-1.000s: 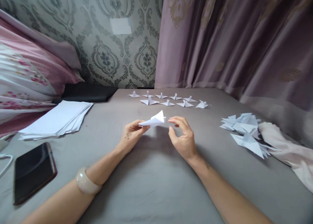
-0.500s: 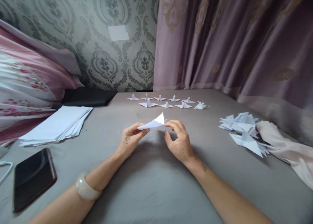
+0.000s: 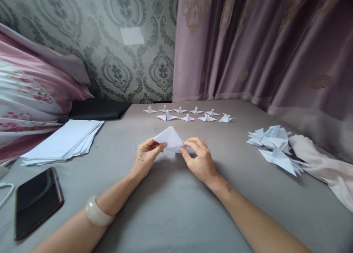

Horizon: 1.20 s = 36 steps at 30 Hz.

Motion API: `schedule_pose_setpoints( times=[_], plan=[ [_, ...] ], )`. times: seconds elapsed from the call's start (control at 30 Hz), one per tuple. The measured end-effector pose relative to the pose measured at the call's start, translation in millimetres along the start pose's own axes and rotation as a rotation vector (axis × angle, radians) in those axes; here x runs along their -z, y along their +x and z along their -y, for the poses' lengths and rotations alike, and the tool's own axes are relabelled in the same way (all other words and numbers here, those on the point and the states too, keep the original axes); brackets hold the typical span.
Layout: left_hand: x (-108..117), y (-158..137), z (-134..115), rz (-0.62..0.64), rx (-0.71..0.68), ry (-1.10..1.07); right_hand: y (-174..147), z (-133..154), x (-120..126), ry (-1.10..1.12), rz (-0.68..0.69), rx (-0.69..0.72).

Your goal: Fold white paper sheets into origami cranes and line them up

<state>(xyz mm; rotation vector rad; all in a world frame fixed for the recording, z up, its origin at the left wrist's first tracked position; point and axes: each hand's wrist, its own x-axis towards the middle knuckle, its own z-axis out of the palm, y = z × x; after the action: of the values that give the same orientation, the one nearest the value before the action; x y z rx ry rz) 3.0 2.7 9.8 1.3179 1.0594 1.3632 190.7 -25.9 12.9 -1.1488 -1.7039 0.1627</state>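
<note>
A folded piece of white paper [image 3: 170,138] is held between my two hands, a little above the grey cloth surface [image 3: 176,201]. My left hand [image 3: 147,153] pinches its left corner, with the thumb on the near side. At the right corner, my right hand [image 3: 199,155] grips the paper between thumb and fingers. The paper's broad face is tilted toward me, its peak pointing up and away. Its underside and far layers are hidden. Beyond it stand several folded paper cranes [image 3: 167,116] in two rows.
A stack of white paper sheets [image 3: 64,141] lies at the left, with a phone [image 3: 38,201] in front and a black folded item [image 3: 99,109] behind. At the right are a pile of paper cranes [image 3: 275,142] and a pale cloth [image 3: 317,157]. Curtains [image 3: 234,43] hang behind.
The folded paper has turned from a narrow, edge-on view to show a broad, peaked face. My right thumb has closed onto its right corner; my left hand keeps its pinch.
</note>
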Motion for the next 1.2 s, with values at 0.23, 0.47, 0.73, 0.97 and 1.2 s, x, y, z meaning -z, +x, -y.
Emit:
schedule_pose_setpoints(
  times=[0.23, 0.47, 0.73, 0.97, 1.2],
  plan=[
    [-5, -1, -12, 0.224, 0.252, -0.437, 4, 8, 6, 0.65, 0.261, -0.453],
    [-6, -5, -17, 0.398, 0.516, -0.684, 3, 17, 6, 1.062, 0.395, -0.7],
    [-3, -3, -15, 0.288, 0.468, -0.626, 10, 10, 4, 1.046, 0.109, -0.824],
    [4, 5, -11, 0.093, 0.463, -0.57, 12, -5, 4, 0.897, -0.044, -0.695],
    [0, 5, -8, 0.122, 0.47, -0.603, 10, 2, 0, 0.857, -0.055, -0.873]
  ],
)
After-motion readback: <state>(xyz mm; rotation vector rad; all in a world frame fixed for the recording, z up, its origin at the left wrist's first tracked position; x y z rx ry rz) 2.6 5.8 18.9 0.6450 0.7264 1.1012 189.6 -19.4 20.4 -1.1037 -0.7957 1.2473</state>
